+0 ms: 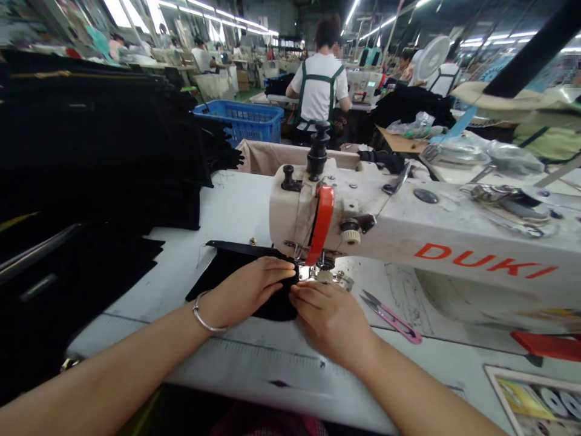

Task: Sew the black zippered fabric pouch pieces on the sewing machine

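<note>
A piece of black fabric (213, 269) lies on the sewing machine's bed, its right edge at the presser foot and needle area (318, 272). My left hand (252, 287), with a silver bangle at the wrist, rests flat on this fabric, fingers stretched toward the needle. Close to the fabric's right edge, my right hand (331, 318) has its fingers bent and pressed together on the cloth; their tips partly hide what they grip. The white sewing machine (385, 206) has a red guard (321, 224) in front of the needle, which I cannot see clearly.
Pink-handled thread snips (394, 318) lie right of my right hand. Stacked black garments (100, 139) crowd the table's left side. Behind the machine are a blue crate (245, 118) and a fabric-lined bin (290, 157). A co-worker (320, 85) sits farther ahead, back turned.
</note>
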The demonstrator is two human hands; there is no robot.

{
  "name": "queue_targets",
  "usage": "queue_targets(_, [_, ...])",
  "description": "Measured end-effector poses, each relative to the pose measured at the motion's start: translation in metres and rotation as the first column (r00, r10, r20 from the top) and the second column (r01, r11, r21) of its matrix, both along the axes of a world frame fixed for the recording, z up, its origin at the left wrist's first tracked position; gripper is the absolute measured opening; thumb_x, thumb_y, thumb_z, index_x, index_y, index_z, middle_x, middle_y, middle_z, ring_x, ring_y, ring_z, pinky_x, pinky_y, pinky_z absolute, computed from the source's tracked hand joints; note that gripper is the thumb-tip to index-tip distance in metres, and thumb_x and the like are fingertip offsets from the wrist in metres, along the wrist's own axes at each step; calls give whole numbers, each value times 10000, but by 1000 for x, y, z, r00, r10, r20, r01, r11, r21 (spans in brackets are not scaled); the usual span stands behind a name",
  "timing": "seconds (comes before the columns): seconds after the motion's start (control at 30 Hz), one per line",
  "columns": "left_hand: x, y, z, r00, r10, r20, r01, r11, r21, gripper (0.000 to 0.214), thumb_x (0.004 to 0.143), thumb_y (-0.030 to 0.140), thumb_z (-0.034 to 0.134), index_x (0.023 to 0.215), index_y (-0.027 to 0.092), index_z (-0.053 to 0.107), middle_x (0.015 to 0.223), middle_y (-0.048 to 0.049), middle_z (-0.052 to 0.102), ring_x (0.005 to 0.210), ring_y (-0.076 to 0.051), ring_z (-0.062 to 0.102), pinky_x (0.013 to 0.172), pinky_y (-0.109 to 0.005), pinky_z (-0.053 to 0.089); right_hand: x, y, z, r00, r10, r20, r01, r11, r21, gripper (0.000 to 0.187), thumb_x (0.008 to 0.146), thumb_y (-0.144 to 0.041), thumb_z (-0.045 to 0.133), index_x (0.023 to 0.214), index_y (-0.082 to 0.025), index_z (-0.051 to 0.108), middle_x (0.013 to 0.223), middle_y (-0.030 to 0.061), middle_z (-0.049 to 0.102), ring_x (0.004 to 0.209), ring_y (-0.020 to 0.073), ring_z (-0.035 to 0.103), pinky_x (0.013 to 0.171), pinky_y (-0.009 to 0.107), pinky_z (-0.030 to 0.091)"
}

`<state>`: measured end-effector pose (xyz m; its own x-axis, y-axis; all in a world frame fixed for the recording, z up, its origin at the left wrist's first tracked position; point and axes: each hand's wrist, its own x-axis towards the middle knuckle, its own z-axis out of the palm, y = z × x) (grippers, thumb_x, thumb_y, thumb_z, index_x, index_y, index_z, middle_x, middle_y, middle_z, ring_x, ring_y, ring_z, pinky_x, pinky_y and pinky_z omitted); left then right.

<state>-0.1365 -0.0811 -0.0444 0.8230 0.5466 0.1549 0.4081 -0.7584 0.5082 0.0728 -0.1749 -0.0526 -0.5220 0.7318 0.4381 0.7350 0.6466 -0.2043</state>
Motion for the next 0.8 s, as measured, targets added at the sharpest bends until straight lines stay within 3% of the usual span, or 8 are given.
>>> queue_targets(0.33, [5, 8, 1, 997, -75, 3, 74, 993, 90, 334, 955, 145, 526, 1283, 190, 573, 1320, -92, 599, 1250, -213, 535, 1104, -426, 427, 3, 3, -1, 1000, -23, -6, 23, 1000, 8, 272, 923, -88, 510, 1144, -112, 667, 1127, 93, 705, 1023, 237, 640, 843, 393, 539])
queue_targets(0.53, [0, 5, 9, 994, -101, -33, 104, 992, 73, 354, 952, 160, 532, 1304, 194, 553, 1336, -92, 587, 1263, -209, 528, 1112, -422, 418, -3, 3, -2, 1000, -14, -14, 13, 999, -48, 258, 944, -122, 509, 1154, -108, 658, 1138, 91, 697, 1075, 247, 616, 894, 392, 505])
queue_targets(0.67, [-9, -14, 11, 987, -132, -93, 141, 984, 106, 670, 853, 412, 699, 1426, 185, 437, 1458, -131, 485, 1360, -279, 438, 1132, -476, 397, 14, -3, 22, 999, 20, 29, -13, 975, -223, 276, 937, -143, 549, 1193, -199, 633, 1235, 39, 660, 1144, 223, 586, 998, 422, 432])
queue_targets(0.73, [-11, -24, 10, 986, -128, -104, 143, 979, 145, 573, 879, 388, 675, 1386, 193, 492, 1453, -111, 499, 1360, -268, 445, 1129, -466, 409, 31, -8, 38, 996, 69, 59, -44, 938, -344, 417, 885, -88, 576, 1259, -271, 588, 1316, -4, 614, 1230, 218, 530, 1080, 452, 352])
queue_targets(0.8, [-12, -32, 8, 990, -110, -93, 124, 979, 164, 364, 958, 255, 554, 1317, 193, 560, 1399, -80, 560, 1321, -217, 496, 1119, -421, 432, 45, -11, 47, 994, 72, 86, -33, 918, -394, 544, 834, -9, 564, 1292, -303, 556, 1340, -17, 594, 1274, 228, 487, 1081, 463, 339])
